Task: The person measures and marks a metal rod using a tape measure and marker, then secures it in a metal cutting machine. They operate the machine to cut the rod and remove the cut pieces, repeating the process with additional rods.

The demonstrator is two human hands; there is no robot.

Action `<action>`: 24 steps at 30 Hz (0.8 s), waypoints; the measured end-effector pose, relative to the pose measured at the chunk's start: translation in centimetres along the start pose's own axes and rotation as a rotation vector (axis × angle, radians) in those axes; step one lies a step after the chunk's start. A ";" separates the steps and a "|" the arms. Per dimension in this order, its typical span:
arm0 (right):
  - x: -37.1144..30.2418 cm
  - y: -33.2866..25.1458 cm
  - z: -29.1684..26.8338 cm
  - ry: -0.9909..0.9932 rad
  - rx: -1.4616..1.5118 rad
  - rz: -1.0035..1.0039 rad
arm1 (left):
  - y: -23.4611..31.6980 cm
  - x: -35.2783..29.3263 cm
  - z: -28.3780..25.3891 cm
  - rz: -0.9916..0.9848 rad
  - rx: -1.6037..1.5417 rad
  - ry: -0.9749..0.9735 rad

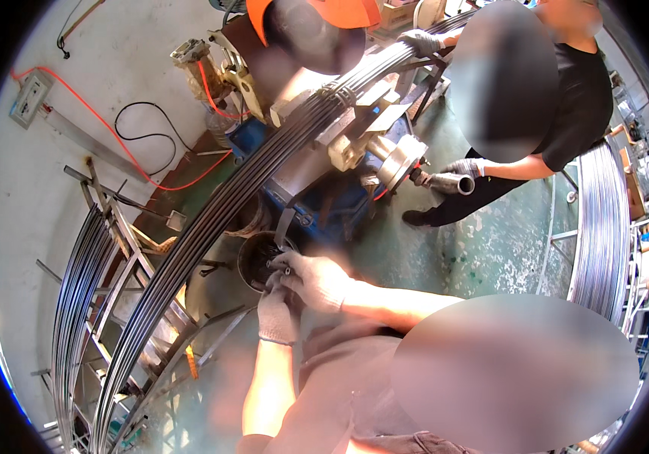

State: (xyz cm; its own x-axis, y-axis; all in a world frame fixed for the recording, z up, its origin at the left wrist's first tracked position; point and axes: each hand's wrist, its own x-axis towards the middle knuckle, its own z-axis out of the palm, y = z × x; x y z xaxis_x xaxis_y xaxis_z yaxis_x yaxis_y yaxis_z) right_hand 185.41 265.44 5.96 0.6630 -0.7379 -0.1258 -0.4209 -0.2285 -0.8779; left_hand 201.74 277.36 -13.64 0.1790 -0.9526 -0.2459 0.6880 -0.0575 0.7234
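Observation:
Both my hands wear pale knitted gloves and meet over a dark round bucket (253, 261). My left hand (276, 314) is closed, its fingers bunched against the other hand's fingertips. My right hand (314, 281) is curled, pinching close to a tiny metallic spot; what either hand holds is too small to make out. Inside the bucket the contents look dark and cannot be told apart. Just above my fingers a flat grey metal strip (284, 225) stands out of the bucket. A long bundle of dark metal rods (222, 204) passes on the far left side of my hands.
A machine with a round cream-coloured head (402, 163) stands ahead. Beyond it, a person in black (582, 98) has one gloved hand on the rods, the other at a metal tube (453, 182). Someone in an orange cap (362, 11) is behind the rods. A metal rack (116, 295) stands left.

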 end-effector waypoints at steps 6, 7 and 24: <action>2.4 0.2 -6.1 0.253 0.178 0.021 | 7.1 5.7 11.8 0.008 0.406 0.068; 2.9 0.4 -6.9 0.315 0.210 0.030 | 8.1 6.7 13.9 -0.005 0.422 0.093; -2.0 1.9 -30.1 0.734 0.716 -0.051 | 15.4 23.1 27.3 0.127 0.608 0.191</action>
State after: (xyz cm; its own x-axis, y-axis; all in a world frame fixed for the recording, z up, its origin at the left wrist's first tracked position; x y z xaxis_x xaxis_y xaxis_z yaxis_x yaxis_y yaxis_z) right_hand 164.63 247.38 18.46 0.0267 -0.9994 0.0221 0.2245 -0.0156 -0.9743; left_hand 197.29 246.28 9.47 0.3931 -0.8966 -0.2038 0.1424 -0.1597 0.9769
